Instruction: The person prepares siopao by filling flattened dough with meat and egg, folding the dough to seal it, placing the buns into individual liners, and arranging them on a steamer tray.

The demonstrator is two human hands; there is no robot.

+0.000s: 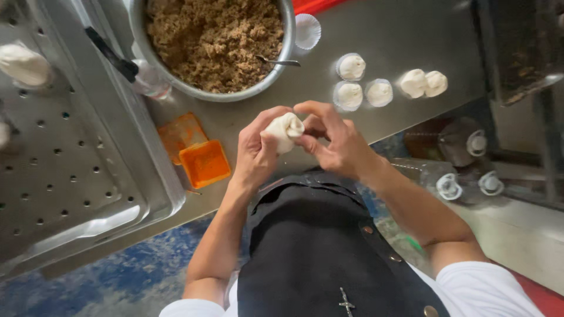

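Both hands up off the steel table (405, 35), working one dough ball (284, 131) between them, just over the table's near edge. Your left hand (257, 154) cups it from below and behind, fingers curled closed around the lower half. Your right hand (332, 140) is pinched narrow on the top, thumb and forefinger gathering the folds.

To seal it well, as I judge it: keep the left palm as the cradle and turn the ball a little at a time; let the right fingertips draw each pleat to the centre and press it shut. Pinch lightly, since the skin looks thin and soft. Watch for filling squeezing out at the seam.

The ball sits against the left palm, its top poking out toward the right fingers, touching both hands.

Around you: a metal bowl of brown crumbly filling (214, 41) with a spoon (276, 60) on its rim, straight ahead. Finished dough pieces in paper cups (352, 82) to the right of it. Orange square lids (204, 162) near the left wrist. Perforated tray (64, 158) far left
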